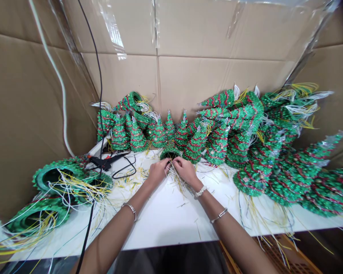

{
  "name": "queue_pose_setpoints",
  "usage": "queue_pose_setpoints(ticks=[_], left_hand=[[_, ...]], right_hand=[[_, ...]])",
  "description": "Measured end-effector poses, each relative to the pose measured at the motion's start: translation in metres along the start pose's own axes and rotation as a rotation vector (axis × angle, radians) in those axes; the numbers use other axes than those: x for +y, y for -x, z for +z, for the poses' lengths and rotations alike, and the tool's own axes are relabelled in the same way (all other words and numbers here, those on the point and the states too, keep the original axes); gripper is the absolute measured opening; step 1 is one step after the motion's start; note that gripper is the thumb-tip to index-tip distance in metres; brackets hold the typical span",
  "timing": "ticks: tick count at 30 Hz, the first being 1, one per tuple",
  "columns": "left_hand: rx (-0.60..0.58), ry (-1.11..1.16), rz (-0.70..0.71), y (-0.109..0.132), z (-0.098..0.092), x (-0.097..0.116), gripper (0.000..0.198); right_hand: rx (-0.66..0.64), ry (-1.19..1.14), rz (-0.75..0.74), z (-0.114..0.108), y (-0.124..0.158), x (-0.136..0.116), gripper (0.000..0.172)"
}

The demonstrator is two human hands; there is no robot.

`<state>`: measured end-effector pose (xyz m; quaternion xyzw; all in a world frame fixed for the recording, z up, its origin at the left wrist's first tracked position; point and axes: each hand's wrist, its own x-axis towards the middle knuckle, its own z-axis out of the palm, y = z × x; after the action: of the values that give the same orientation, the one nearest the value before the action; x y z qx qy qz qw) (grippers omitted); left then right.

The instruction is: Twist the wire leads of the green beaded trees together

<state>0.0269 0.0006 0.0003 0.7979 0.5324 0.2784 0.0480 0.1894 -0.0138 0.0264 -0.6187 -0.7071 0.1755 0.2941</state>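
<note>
My left hand (158,172) and my right hand (185,171) meet at the middle of the white table, and their fingertips pinch a bundle of thin yellow and white wires (177,179). The wires spring from the open base of a small green tinsel cone tree (169,151) with red trim, which lies just beyond my fingers. Many similar trees (217,144) stand or lie in a crowded row behind and to the right. More trees lie on their sides at the left, showing hollow bases and loose wires (57,177).
A black glue gun (105,162) with a coiled cord (125,169) lies at the table's back left. Wire clippings litter the white table top (165,224). Cardboard walls (40,95) with plastic film surround it. A black cable (98,87) hangs at left; a slatted orange crate (271,253) sits below the front right.
</note>
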Motion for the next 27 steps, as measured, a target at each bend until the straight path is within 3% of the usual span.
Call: queue_pose_setpoints(ticks=[11, 18, 27], left_hand=[[-0.113, -0.216, -0.021, -0.004, 0.0019, -0.0003, 0.039], [-0.125, -0.25, -0.023, -0.0044, 0.0014, -0.0005, 0.038], [-0.033, -0.165, -0.012, -0.001, -0.0038, 0.0022, 0.036]], right_hand=[[-0.032, 0.297, -0.01, -0.0035, 0.003, -0.0043, 0.028], [-0.058, 0.345, -0.055, -0.0081, 0.0048, -0.0034, 0.025], [0.017, 0.32, -0.146, -0.0065, 0.0054, -0.0029, 0.029]])
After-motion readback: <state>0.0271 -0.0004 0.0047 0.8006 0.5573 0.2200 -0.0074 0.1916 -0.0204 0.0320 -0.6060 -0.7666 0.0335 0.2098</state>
